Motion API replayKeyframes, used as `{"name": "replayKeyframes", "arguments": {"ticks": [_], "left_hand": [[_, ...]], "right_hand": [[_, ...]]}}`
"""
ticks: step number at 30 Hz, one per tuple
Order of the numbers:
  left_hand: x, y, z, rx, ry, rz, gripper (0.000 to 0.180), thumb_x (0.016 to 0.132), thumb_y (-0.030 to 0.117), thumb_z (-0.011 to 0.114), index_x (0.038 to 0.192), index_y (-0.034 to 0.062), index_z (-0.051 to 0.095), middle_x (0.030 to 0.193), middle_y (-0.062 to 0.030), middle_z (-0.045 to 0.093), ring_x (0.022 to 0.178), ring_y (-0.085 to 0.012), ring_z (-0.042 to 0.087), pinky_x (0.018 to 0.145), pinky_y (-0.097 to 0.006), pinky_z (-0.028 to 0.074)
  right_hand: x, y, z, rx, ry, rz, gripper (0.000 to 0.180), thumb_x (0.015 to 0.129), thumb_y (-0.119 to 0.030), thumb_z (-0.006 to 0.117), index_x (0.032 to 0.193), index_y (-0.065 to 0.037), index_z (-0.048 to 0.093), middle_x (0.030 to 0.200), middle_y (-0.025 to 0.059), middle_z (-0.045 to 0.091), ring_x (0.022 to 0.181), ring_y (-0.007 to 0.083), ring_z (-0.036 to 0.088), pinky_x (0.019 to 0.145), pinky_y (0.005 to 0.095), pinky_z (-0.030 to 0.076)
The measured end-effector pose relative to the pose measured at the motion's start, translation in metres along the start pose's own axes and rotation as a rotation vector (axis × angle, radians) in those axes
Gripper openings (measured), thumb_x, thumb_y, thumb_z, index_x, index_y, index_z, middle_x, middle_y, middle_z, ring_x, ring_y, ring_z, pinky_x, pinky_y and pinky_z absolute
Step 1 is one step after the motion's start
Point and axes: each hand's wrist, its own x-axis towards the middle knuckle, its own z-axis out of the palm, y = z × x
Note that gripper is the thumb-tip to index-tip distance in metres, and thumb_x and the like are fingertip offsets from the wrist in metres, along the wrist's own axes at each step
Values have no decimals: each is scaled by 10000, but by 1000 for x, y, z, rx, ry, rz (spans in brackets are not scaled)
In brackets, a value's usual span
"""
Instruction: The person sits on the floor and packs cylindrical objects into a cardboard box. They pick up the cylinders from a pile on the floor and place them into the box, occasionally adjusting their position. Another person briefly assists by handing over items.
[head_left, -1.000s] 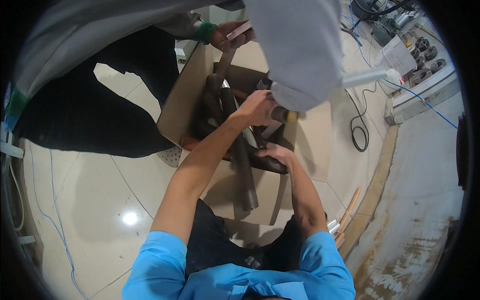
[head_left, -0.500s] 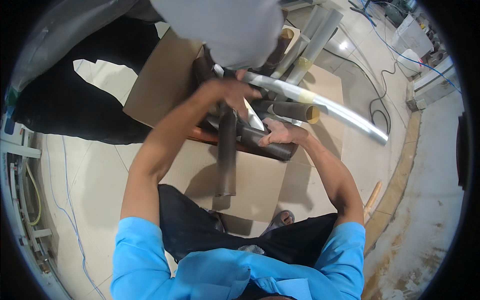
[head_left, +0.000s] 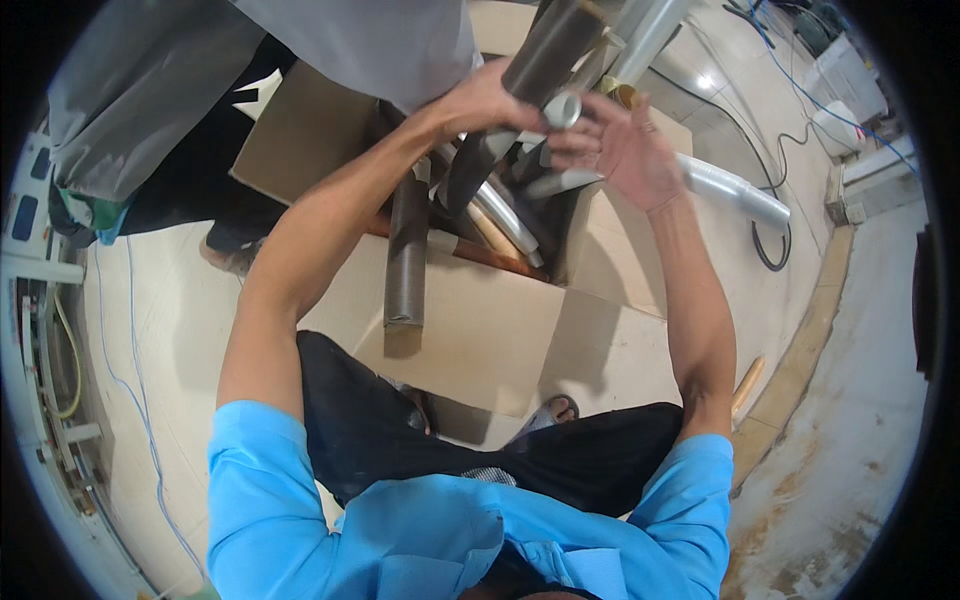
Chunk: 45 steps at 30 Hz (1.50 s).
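My left hand (head_left: 485, 103) is closed around the lower end of a dark brown roll (head_left: 553, 55), which it holds tilted above an open cardboard box (head_left: 500, 345). My right hand (head_left: 630, 155) has its fingers spread, palm showing, close to the end of a pale tube (head_left: 564, 110); it seems to grip nothing. Below my hands, the box contains a silver roll (head_left: 512, 222), a tan roll (head_left: 488, 228) and an orange-brown roll (head_left: 490, 257). Another dark roll (head_left: 406, 260) leans out over the front flap. Part of the contents is hidden behind my hands.
A person in a grey garment (head_left: 350, 40) stands close at the far left of the box. Clear rolls (head_left: 645, 45) stick up at the back, and a silver roll (head_left: 735, 190) juts out right. A black cable (head_left: 772, 245) and blue wires (head_left: 150, 440) lie on the floor.
My left hand has risen and now holds a dark roll up. My right hand has left the dark roll at the box front, moved up and opened. The other person has shifted left.
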Motion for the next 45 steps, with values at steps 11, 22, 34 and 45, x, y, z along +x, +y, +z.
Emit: {"name": "replayKeyframes", "arguments": {"ticks": [11, 22, 34, 45], "left_hand": [[6, 106, 17, -415, 320, 411, 359, 846, 218, 740, 1070, 15, 546, 925, -38, 594, 783, -92, 574, 662, -255, 490], [21, -29, 22, 785, -282, -132, 440, 773, 491, 649, 993, 119, 731, 985, -142, 704, 953, -308, 669, 845, -435, 521], [-32, -101, 111, 1627, -915, 356, 572, 883, 355, 582, 1425, 276, 419, 1218, -84, 573, 1136, -280, 547, 912, -633, 390], [-12, -170, 127, 1681, -868, 268, 559, 892, 309, 550, 1431, 233, 425, 1095, -58, 641, 1001, -258, 630, 792, -533, 439]], "right_hand": [[36, 16, 92, -1111, 490, -722, 970, 686, -201, 868, 1411, -17, 250, 1290, 113, 447, 1175, 219, 483, 990, 365, 413], [-47, -99, 91, -409, 644, -611, 441, 865, -261, 585, 1138, 85, 551, 1000, 211, 640, 952, 300, 638, 895, 394, 500], [-40, -91, 103, -709, 745, -628, 478, 735, -175, 716, 1120, 47, 542, 916, 139, 616, 853, 197, 605, 753, 314, 495], [-32, -72, 95, -606, 713, -563, 441, 698, -118, 738, 1080, 19, 565, 897, 113, 604, 820, 186, 597, 782, 303, 475]]}}
